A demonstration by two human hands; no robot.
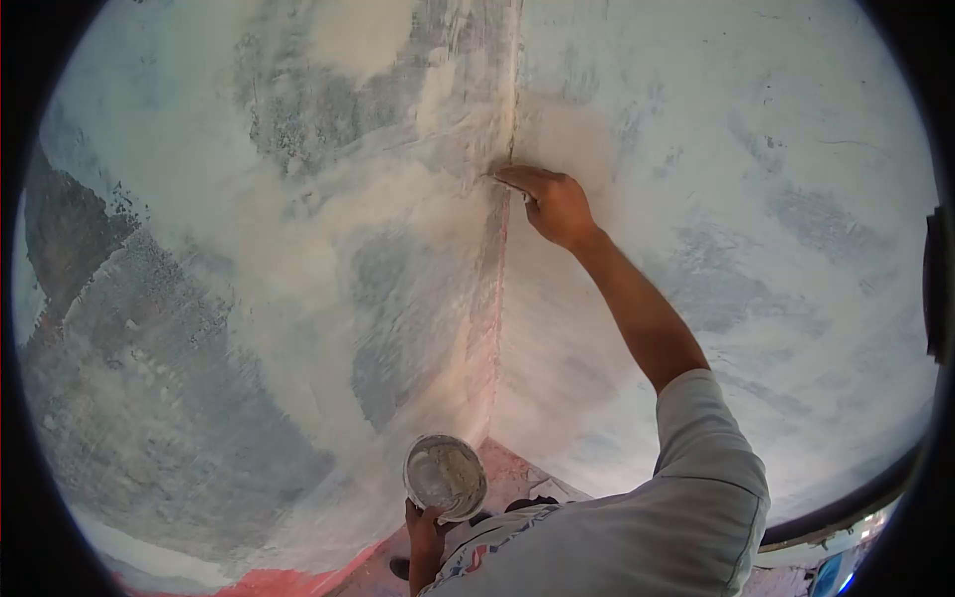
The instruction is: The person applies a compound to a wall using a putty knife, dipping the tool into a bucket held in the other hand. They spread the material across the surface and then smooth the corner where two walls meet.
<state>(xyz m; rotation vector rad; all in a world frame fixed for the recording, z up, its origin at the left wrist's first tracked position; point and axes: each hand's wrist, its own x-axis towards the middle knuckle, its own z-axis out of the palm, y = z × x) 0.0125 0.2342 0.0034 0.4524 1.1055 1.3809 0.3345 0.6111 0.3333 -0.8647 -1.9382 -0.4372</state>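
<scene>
My left hand (426,527), low in the view, is closed on the rim of a round bowl (414,468). The bowl is tilted, and a greyish, paste-like coating covers its inside. Higher up, my right hand (557,207) reaches out to the corner seam (500,269) where two walls meet. Its fingers are pressed together and point left, with the tips at the seam. A small pale bit shows under the fingers; whether it is a tool or paste I cannot make out.
The left wall (298,328) has patchy grey and whitish plaster, with a dark rough area at the far left. Smoother pale plaster covers the right wall (776,249). Pinkish-red floor (507,473) shows at the corner's base. A dark object (935,284) stands at the right edge.
</scene>
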